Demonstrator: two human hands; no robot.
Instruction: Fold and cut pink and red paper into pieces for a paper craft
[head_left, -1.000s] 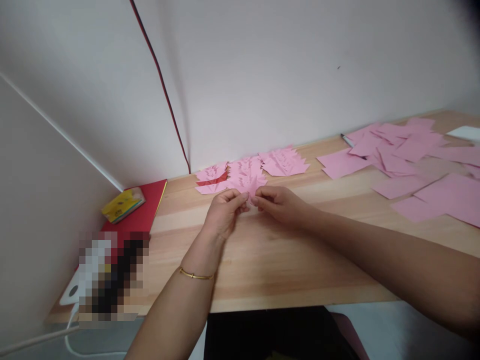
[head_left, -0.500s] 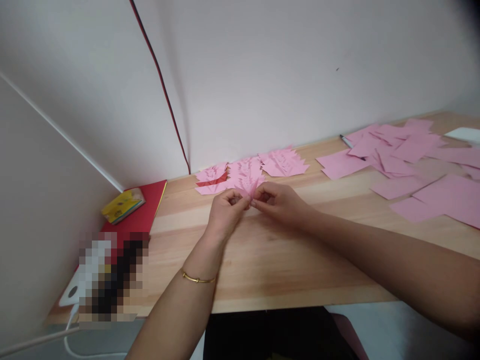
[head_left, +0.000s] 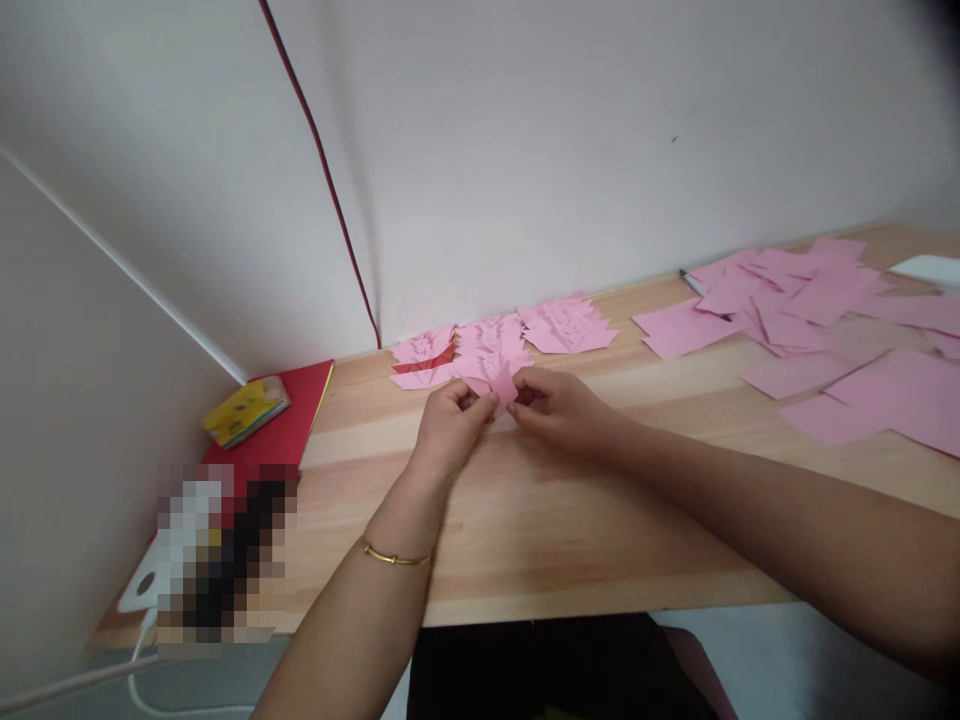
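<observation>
**Small pink paper (head_left: 504, 388) pinched from both sides**

From where I stand, the person's two arms reach across a pale wooden counter (head_left: 525, 545), and the hands nearly meet. The left hand (head_left: 454, 420) has its grip closed, thumb pressed over curled fingers on the left part of the small pink paper. The right hand (head_left: 566, 405) pinches the opposite side in the same way, its thumb toward me and its fingers bent behind. The paper is bent, one flap standing up between the two grips. A thin gold bracelet (head_left: 394, 557) circles the left wrist.

Just beyond the fingers, against the wall (head_left: 570, 140), lie pink pieces with jagged edges and cut slits (head_left: 491, 335); a red strip (head_left: 426, 360) rests across the leftmost one. Farther to the right I see a loose, overlapping spread of plain pink sheets (head_left: 795, 290), with a pen (head_left: 694, 284) partly tucked under them and something flat and white (head_left: 930, 268) at the far edge.

Over at the left end, a yellow packet (head_left: 246, 410) sits on a red sheet (head_left: 307, 385). Near it is a white device (head_left: 139, 590) with a cord, next to a blurred-out patch that I can't make out. A dark red cable (head_left: 322, 160) runs down the wall to the counter's back edge.
</observation>
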